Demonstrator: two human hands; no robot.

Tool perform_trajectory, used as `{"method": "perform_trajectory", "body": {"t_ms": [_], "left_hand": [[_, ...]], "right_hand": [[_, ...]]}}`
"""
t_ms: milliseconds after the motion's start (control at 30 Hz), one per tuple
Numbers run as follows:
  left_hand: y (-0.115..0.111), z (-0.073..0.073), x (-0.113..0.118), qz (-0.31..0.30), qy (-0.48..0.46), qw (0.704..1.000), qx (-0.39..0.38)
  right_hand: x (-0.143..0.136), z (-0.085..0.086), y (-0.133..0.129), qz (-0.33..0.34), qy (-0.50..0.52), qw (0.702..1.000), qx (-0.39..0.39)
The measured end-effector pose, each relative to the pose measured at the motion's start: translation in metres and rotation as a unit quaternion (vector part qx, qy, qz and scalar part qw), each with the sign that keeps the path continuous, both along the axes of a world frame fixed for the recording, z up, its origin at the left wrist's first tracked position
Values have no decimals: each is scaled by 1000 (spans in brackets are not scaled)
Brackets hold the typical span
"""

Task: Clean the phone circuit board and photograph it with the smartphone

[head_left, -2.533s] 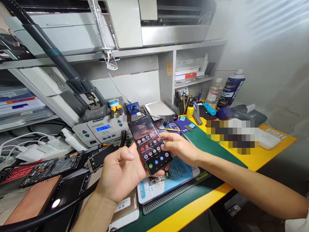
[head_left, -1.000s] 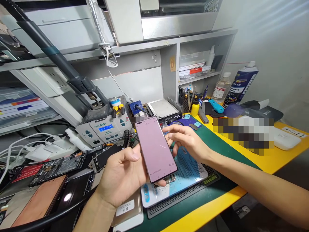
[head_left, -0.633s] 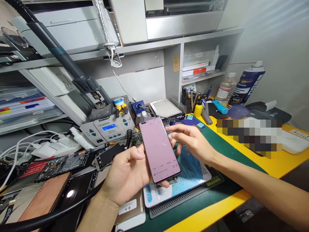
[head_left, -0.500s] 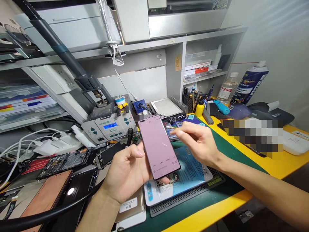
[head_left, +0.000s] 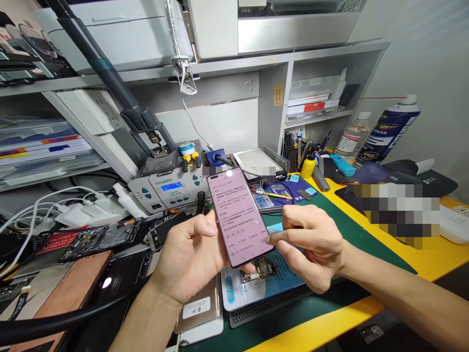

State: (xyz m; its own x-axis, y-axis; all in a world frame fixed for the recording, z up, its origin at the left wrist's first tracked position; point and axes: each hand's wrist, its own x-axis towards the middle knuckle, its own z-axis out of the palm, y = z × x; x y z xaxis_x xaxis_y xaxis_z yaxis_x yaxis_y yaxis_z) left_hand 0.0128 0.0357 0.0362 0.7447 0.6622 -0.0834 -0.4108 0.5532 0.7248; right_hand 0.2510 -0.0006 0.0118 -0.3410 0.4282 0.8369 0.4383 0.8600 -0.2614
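A smartphone (head_left: 244,215) with a pink screen full of small text lies tilted in my left hand (head_left: 192,254), whose thumb is on its left edge and whose fingertip shows under its lower end. My right hand (head_left: 311,244) is at the phone's lower right, index finger stretched to the screen edge and the other fingers curled, with nothing seen in it. Whether the fingertip touches the glass I cannot tell. Below the phone, a small circuit board (head_left: 258,270) rests on a blue and white work pad (head_left: 286,288).
A rework station (head_left: 172,188) stands behind my left hand. Phone parts (head_left: 102,239) and a copper-coloured panel (head_left: 73,298) lie at the left. A yellow bottle (head_left: 308,167), a spray can (head_left: 388,132) and a clear bottle (head_left: 353,137) stand at the back right.
The phone screen has gone from nearly blank pink to lines of text. My right hand has moved down from above the phone's right side to its lower right corner. The view has shifted slightly.
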Motion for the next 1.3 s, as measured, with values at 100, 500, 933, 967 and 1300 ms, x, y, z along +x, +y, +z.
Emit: {"method": "perform_trajectory", "body": {"t_ms": [100,500,933,967,1300], "left_hand": [[0,-1,0,7,10,1000,4],[-7,-3,3,34,67,997,14],[-8,-2,6,48,94,994,18],[-8,-2,6,48,95,994,17],[-7,-2,6,48,117,992,25]], "right_hand": [[1,0,0,2,16,1000,2],[-4,4,5,-29,56,998,2],[-6,0,9,-68,77,995,-7],[-6,0,10,-69,78,995,-7],[-5,0,3,-11,68,998,1]]}}
